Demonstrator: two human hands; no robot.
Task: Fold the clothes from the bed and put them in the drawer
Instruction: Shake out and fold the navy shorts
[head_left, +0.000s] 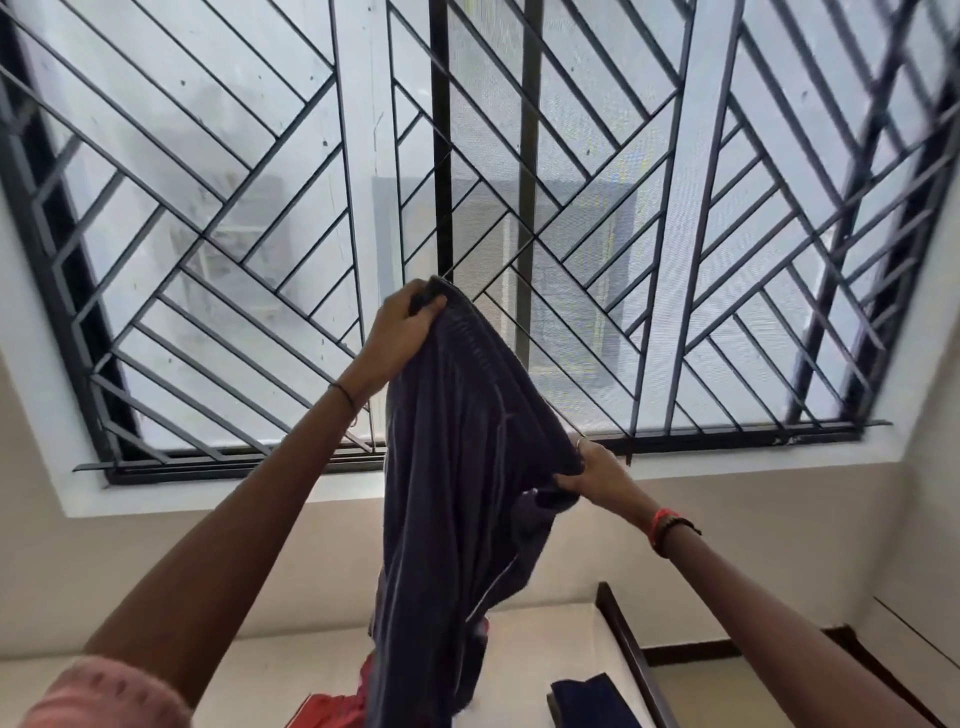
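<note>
I hold a dark grey-blue garment (457, 493) up in front of the barred window, and it hangs down long toward the bed. My left hand (402, 325) grips its top corner, raised high. My right hand (592, 473) pinches the same top edge lower and to the right. On the bed (545, 654) below, a red garment (337, 709) shows beside the hanging cloth, and a dark blue garment (592, 701) lies near the right edge. No drawer is in view.
A large window with a black metal grille (260, 234) fills the wall ahead. The bed's dark wooden frame (631, 660) runs along the right, with floor beyond it and a pale wall or cabinet panel (914, 634) at far right.
</note>
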